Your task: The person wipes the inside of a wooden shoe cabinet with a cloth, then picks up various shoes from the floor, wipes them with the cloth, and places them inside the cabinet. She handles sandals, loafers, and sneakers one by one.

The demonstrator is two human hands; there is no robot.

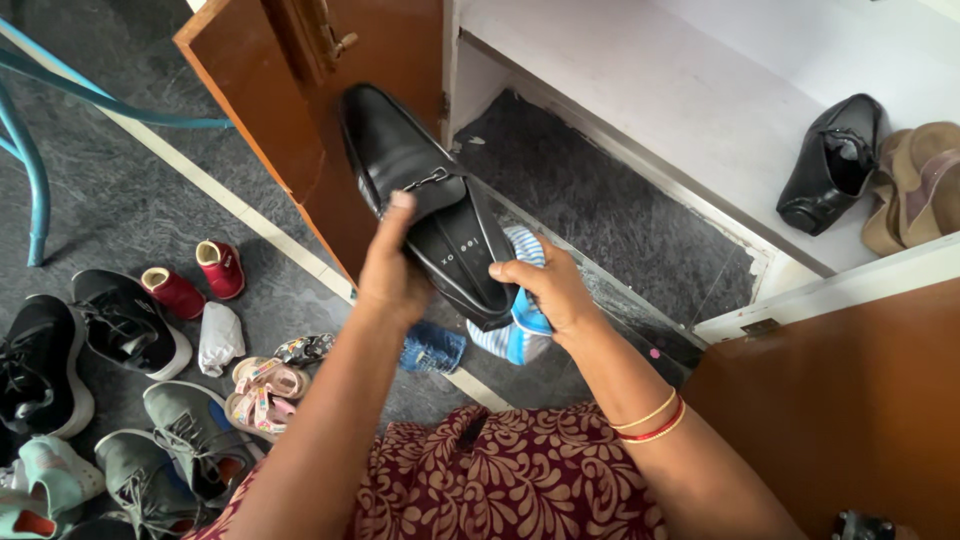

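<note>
Head view: left hand [392, 268] grips black shoe [425, 195], toe pointing up-left; right hand [548, 290] clutches striped cloth [520, 335].

shoe [415, 190]: black, silver buckle | cloth [520, 330]: blue-white striped | door [270, 110]: brown | floor [130, 200]: grey | small boots [195, 280]: red | dress [500, 480]: maroon, beige floral

Glossy black loafer [425, 200] with metal buckle, held aloft, toe aimed eleven o'clock; blue-striped cloth [520, 325] bunched beneath its heel.
</note>
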